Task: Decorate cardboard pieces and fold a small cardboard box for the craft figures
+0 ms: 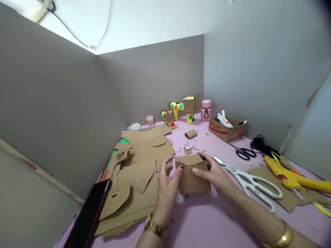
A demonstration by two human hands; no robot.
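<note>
A small brown cardboard box (195, 181) stands on the pink table between both hands, with a flap along its top edge lifted slightly at the right. My left hand (167, 181) is at its left side, thumb pressed against the near corner and fingers curled beside it. From the right, my right hand (210, 172) grips the box, thumb on the front face and fingers over the back right edge. Beyond the box lie small paper and cardboard scraps (188, 148). White-handled scissors (248, 181) rest just right of my right hand.
Cut cardboard sheets (144, 151) and a phone (89, 213) cover the left. Yellow cardboard animals (190, 106), a pink bottle (206, 111) and a paper cup (150, 120) stand at the back. At right are a marker box (227, 129), black scissors (244, 152) and a yellow glue gun (292, 175).
</note>
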